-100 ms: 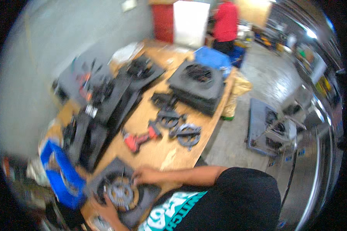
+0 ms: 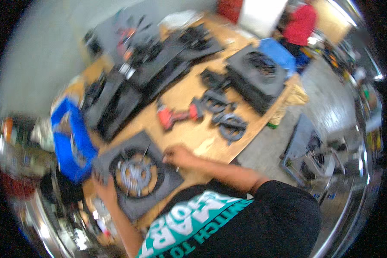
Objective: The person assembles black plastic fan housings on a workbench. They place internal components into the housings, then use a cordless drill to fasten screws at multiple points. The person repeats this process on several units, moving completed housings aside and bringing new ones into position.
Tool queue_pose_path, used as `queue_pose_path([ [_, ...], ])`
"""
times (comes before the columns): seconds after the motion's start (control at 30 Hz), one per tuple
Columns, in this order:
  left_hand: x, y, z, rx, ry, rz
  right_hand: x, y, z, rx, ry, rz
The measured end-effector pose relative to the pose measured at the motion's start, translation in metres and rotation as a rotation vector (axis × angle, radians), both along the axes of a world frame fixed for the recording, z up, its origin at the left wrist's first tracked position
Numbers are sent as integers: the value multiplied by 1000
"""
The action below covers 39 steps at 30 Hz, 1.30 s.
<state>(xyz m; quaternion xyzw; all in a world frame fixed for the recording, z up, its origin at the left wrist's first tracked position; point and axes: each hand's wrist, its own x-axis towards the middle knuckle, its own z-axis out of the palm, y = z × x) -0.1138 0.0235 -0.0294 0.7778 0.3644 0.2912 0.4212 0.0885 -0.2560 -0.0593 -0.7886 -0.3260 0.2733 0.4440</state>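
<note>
In front of me a dark grey square fan panel [image 2: 147, 143] lies flat on the table. A grey spoked round mount [image 2: 135, 175] sits in its round opening, where wood shows through the gaps. My left hand [image 2: 102, 182] grips the panel's left edge, thumb and fingers around it. By the right edge is my right hand [image 2: 177, 155], its fingers curled together; whatever they may hold is too blurred to make out. A red cordless drill [image 2: 176, 117] rests on its side beyond the panel.
Loose black round mounts [image 2: 231, 126] lie right of the drill. Stacked fan panels [image 2: 249, 81] stand at the far right, more fan housings [image 2: 116, 101] at the left. A blue bin [image 2: 72, 148] flanks the table's left side. Someone in red [image 2: 301, 26] stands farther back.
My left hand has moved off the round mount to the panel's left edge. My right hand has drawn back from the opening to the right edge. The view has shifted.
</note>
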Motion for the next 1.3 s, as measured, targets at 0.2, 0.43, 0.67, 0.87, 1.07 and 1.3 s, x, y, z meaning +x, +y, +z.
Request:
queue_pose_path([
  [0.2, -27, 31, -1, 141, 212, 139, -5, 24, -6, -39, -222, 176],
  [0.43, -48, 4, -12, -871, -27, 14, -14, 63, -13, -224, -464, 389],
  [0.67, -55, 9, -23, -988, -173, -77, -8, 73, -20, -260, -537, 495],
  [0.87, -55, 8, -21, -1056, -180, -61, 1, 80, -19, -214, -499, 500],
  [1.07, -61, 4, -22, -1095, -298, -120, 0, 89, -15, -227, -553, 510],
  [1.3, -64, 6, -21, -1047, -261, -160, -5, 94, -11, -355, -637, 614],
])
